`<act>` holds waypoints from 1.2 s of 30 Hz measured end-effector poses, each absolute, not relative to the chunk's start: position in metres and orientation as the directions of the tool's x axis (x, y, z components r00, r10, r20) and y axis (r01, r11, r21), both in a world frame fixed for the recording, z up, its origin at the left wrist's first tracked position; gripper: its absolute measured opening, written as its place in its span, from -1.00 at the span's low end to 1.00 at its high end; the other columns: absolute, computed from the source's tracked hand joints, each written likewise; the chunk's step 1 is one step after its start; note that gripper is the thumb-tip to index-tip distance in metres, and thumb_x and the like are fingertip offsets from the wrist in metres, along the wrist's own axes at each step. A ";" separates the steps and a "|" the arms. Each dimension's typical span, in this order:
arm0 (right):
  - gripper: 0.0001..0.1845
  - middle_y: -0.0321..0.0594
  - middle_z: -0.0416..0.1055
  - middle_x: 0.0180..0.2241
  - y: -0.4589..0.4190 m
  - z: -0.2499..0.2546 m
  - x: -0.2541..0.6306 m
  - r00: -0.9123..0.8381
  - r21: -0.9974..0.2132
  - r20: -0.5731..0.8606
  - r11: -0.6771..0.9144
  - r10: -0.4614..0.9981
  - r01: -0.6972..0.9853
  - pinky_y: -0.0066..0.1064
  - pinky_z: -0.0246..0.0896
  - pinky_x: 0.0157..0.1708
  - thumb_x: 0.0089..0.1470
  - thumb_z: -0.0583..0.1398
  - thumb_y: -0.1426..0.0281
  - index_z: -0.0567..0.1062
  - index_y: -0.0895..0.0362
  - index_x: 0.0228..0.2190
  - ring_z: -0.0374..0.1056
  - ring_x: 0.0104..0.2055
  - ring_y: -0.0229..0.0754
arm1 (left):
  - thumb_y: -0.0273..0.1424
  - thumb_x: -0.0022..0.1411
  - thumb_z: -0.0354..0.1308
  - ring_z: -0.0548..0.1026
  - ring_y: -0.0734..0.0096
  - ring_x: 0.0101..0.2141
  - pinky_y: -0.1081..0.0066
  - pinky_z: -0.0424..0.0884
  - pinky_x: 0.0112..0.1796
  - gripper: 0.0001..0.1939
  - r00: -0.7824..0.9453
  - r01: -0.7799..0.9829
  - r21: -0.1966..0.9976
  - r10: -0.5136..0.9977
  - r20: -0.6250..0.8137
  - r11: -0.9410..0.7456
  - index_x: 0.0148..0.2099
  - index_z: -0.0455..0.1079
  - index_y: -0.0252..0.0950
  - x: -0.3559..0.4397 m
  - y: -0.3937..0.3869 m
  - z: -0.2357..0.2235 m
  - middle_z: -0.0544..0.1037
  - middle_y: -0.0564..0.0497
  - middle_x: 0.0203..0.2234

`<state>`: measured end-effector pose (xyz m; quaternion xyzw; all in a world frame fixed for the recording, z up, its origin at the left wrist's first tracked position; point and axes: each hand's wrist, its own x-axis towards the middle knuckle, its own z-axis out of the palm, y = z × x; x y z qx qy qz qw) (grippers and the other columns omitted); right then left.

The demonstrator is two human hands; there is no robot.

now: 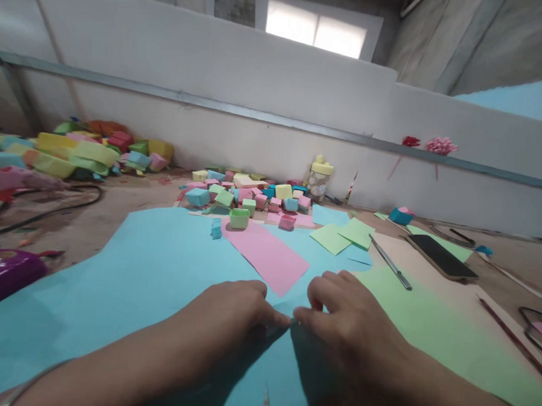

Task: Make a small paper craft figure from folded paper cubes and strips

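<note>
My left hand (231,323) and my right hand (347,321) meet fingertip to fingertip low in the middle, both pinching a small blue paper piece (289,313) that lies on the large blue sheet (139,275). Most of the piece is hidden under my fingers. A pink paper strip (267,253) lies just beyond my hands. Farther back stands a heap of small folded paper boxes (248,196) in pink, blue, green and yellow.
Green paper squares (343,235), a metal tool (391,263) and a black phone (442,256) lie to the right on a green sheet (448,339). A purple object (6,271) sits at left, a jar (318,181) and bigger paper boxes (77,152) by the wall.
</note>
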<state>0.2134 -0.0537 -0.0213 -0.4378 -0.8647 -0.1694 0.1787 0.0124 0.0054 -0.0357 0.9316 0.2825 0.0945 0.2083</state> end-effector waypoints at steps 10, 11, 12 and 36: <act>-0.84 -0.29 0.20 -0.63 -0.058 -0.018 0.220 -0.635 0.333 0.238 0.553 0.735 0.764 -0.35 -0.31 -0.52 -0.22 0.18 0.62 0.36 0.15 -0.66 -0.05 -0.55 -0.24 | -0.54 0.02 -0.01 0.14 0.54 -0.60 0.45 -0.09 -0.57 -0.65 0.832 0.521 0.313 0.555 0.023 -0.794 -0.29 0.48 0.01 0.020 0.005 -0.024 0.20 0.14 -0.60; -0.80 -0.28 0.18 -0.65 -0.056 -0.016 0.225 -0.605 0.346 0.231 0.517 0.762 0.783 -0.35 -0.32 -0.52 -0.27 0.17 0.65 0.33 0.15 -0.71 -0.07 -0.57 -0.25 | -0.55 0.02 -0.01 0.17 0.54 -0.59 0.45 -0.08 -0.56 -0.63 0.832 0.522 0.316 0.554 0.016 -0.792 -0.27 0.48 0.00 0.019 0.004 -0.022 0.23 0.14 -0.58; -0.77 -0.27 0.17 -0.66 -0.054 -0.015 0.229 -0.572 0.358 0.232 0.478 0.787 0.802 -0.35 -0.33 -0.52 -0.31 0.16 0.68 0.29 0.15 -0.75 -0.08 -0.57 -0.26 | -0.57 0.00 -0.02 0.18 0.53 -0.58 0.46 -0.07 -0.56 -0.62 0.834 0.522 0.317 0.552 0.006 -0.792 -0.27 0.48 0.00 0.019 0.004 -0.021 0.25 0.13 -0.58; -0.80 -0.27 0.24 -0.58 -0.056 -0.021 0.216 -0.651 0.253 0.225 0.601 0.725 0.758 -0.34 -0.35 -0.54 0.03 0.10 0.54 0.36 0.17 -0.59 -0.01 -0.54 -0.25 | -0.43 0.12 0.11 0.30 0.20 -0.23 0.28 0.21 -0.28 -0.89 0.753 0.658 0.015 0.658 -0.004 -0.753 -0.33 0.43 -0.11 0.022 -0.039 0.008 0.39 0.00 -0.32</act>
